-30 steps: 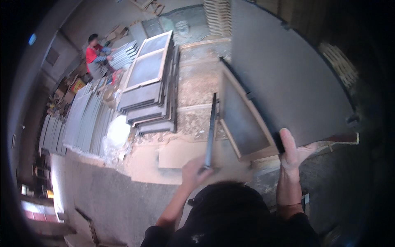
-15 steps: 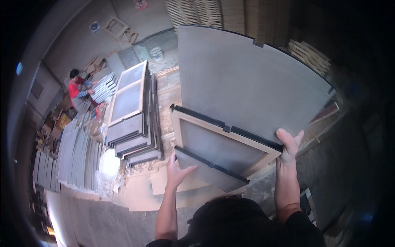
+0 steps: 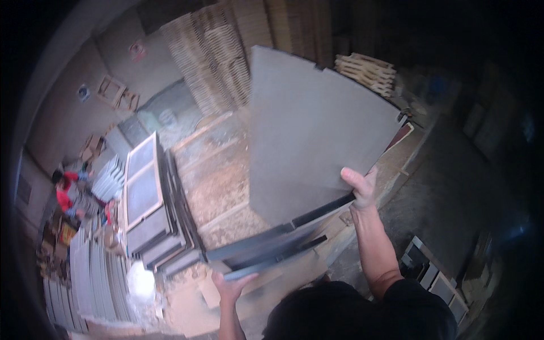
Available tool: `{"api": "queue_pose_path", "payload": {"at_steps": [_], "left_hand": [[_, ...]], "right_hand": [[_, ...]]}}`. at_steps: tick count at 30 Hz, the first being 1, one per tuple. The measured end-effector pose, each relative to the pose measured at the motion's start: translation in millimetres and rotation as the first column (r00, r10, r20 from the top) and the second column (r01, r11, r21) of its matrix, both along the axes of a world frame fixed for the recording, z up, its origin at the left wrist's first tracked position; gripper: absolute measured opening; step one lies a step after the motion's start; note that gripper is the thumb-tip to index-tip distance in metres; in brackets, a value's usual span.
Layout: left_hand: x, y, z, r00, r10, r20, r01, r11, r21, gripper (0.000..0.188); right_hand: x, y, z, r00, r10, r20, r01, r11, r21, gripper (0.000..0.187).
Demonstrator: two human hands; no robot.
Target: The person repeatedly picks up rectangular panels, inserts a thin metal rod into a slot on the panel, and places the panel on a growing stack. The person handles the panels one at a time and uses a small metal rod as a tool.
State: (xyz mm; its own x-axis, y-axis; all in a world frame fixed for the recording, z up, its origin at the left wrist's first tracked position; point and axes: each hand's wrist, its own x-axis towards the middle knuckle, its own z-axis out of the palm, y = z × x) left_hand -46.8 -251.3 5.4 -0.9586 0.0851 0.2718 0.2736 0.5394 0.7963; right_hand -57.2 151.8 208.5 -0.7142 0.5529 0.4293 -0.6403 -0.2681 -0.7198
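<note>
A large flat grey panel [image 3: 317, 130] with a black, notched edge stands tilted up in front of me. Its right edge is gripped by my right hand [image 3: 364, 190], the thumb lying on the grey face and the fingers behind, out of sight. Close below it, a second black-edged panel [image 3: 266, 238] is seen nearly edge-on. Nearest to me is a lower panel [image 3: 277, 262], whose left end sits in my left hand [image 3: 231, 286], thumb stretched along the underside. The lower panels are smeared by motion, so whether they touch cannot be told.
A stack of wood-framed grey panels [image 3: 141, 187] leans at the left, with upright grey sheets [image 3: 93, 266] beyond. Wooden slats [image 3: 365, 73] lie at the back. At far left a person in red [image 3: 65, 190] works. Framed pieces [image 3: 433, 277] stand at lower right.
My view has turned to the right. Both hands have lowered with the panels, and the lower ones have tipped from showing their faces to nearly edge-on.
</note>
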Motion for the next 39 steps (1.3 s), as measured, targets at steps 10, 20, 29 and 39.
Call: {"api": "queue_pose_path", "payload": {"at_steps": [10,20,29,39], "left_hand": [[-16.7,11.9,23.6,0.999,-0.023,-0.037,0.027,0.995,0.095,0.13],[-64.8,-2.8,-15.6,0.918,-0.362,0.164,0.218,0.803,0.554,0.09],[-87.2,25.1,28.3,0.985,-0.105,-0.136,0.136,0.961,0.242,0.098],[-60.7,94.7,68.8,0.748,-0.463,-0.475,0.396,0.886,-0.24,0.08]], "right_hand": [[25.9,-14.0,6.8,0.994,0.104,-0.033,-0.1,0.991,0.088,0.059],[26.8,-36.5,-8.8,0.986,0.169,0.003,-0.169,0.984,0.054,0.031],[37.5,-89.7,2.3,0.993,-0.112,0.039,0.111,0.993,0.045,0.02],[-0.7,-161.3,-42.3,0.871,-0.489,0.042,0.491,0.867,-0.089,0.054]]}}
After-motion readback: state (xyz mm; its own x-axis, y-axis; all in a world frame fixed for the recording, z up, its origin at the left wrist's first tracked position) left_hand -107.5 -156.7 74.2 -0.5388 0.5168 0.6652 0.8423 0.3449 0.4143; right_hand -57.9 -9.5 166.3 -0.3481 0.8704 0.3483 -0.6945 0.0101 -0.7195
